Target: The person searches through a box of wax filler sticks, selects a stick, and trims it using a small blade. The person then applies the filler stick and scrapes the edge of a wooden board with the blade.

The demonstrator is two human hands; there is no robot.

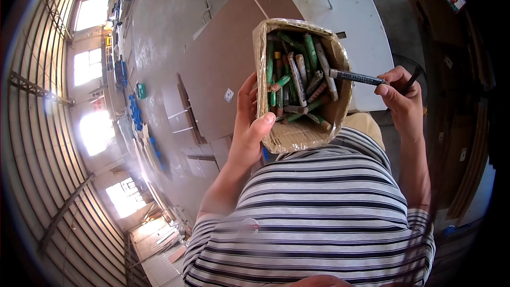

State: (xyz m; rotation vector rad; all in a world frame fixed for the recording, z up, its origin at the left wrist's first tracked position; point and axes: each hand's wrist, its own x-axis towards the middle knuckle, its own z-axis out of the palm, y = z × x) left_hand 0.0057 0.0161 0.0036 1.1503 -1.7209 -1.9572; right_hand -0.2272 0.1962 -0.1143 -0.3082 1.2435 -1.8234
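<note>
My left hand (249,119) is closed on the left side of a cardboard box (297,141) covered in clear tape, with the thumb over its near rim. Inside lie several crayon-like sticks (297,77), jumbled, most in green wrappers and some in white or brown ones. To the right of the box, my right hand (401,93) pinches one end of a dark-wrapped crayon-like stick (358,77) between thumb and fingers. The stick's pale tip points left, over the box's right rim.
Beyond the box lie a large brown panel (223,53) and a white panel (356,10) with a handle. Stacked brown boards (446,127) stand at the right. Blue and green items (135,109) line the floor at the left, below bright windows.
</note>
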